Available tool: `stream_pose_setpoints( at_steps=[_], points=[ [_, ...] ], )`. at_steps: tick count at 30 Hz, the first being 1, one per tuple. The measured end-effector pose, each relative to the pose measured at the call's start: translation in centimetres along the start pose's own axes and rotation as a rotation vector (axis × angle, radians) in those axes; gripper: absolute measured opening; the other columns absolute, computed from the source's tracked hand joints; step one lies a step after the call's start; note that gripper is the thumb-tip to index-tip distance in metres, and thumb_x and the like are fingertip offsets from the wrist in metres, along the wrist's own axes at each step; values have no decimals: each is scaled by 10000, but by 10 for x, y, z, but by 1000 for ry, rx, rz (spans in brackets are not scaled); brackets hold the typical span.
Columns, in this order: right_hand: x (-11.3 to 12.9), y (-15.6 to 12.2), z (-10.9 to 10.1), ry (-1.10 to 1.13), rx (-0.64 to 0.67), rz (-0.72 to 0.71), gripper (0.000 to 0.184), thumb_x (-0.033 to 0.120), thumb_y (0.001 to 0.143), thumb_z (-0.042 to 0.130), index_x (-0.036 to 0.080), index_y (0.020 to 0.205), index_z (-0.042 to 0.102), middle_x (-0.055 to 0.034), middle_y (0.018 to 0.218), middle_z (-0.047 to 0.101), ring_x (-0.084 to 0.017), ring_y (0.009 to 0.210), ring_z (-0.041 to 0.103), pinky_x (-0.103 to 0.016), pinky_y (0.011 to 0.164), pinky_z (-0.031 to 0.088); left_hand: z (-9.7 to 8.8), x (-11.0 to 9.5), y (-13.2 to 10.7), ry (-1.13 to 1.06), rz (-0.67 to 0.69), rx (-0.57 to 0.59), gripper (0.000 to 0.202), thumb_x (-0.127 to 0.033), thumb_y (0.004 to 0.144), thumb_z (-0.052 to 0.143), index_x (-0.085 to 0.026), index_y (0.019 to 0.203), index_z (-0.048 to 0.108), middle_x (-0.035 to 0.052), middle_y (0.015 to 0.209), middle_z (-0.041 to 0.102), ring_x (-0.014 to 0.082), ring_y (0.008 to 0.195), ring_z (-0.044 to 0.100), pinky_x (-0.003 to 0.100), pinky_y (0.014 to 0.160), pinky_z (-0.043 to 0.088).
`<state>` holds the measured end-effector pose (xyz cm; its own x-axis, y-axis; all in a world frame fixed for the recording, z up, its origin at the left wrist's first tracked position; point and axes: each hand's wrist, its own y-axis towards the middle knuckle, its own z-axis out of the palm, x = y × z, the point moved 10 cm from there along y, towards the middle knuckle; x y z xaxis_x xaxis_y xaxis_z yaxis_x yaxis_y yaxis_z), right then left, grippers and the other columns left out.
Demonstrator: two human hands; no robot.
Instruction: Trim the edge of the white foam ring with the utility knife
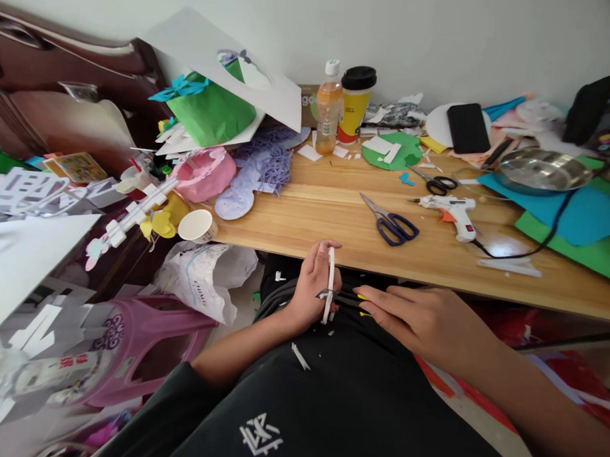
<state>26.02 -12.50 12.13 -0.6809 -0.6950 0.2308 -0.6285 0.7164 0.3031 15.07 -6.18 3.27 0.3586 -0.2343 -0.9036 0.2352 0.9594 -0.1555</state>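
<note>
Just in front of the table's edge, over my lap, my left hand (310, 285) pinches a narrow white strip (331, 276) that stands roughly upright. My right hand (412, 312) grips a slim dark tool with yellow parts (350, 299). Its pointed dark end reaches across to the white strip, close to the left fingers. Whether the tool is a craft knife or tweezers I cannot tell. Small white scraps (300, 356) lie on the dark shirt below the hands.
On the wooden table (315, 215) lie blue-handled scissors (392, 221), black-handled scissors (439, 183) and a white glue gun (453, 214) with its cord. A bottle (329, 109), a lidded cup (357, 103) and a metal pan (544, 170) stand behind. Paper crafts and a pink stool (146, 323) are left.
</note>
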Motion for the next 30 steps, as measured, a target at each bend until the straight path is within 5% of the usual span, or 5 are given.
stream_pose_setpoints(
  at_steps=[23,30],
  points=[
    [10,-8,0,-130,-16,-46,329,273,1059,432,169,1166,725,-29,767,729,-133,578,665,-276,509,408,-3,5,1,-53,-3,-44,374,-578,1006,458,-232,1137,510,-116,401,391,95,325,342,176,371,359],
    [7,-14,5,98,77,-30,289,285,1039,492,207,1197,721,-14,762,740,-121,597,683,-232,516,441,-2,10,2,-131,-50,-29,396,-601,979,483,-247,1157,490,-135,403,411,88,248,316,167,308,337]
  ],
)
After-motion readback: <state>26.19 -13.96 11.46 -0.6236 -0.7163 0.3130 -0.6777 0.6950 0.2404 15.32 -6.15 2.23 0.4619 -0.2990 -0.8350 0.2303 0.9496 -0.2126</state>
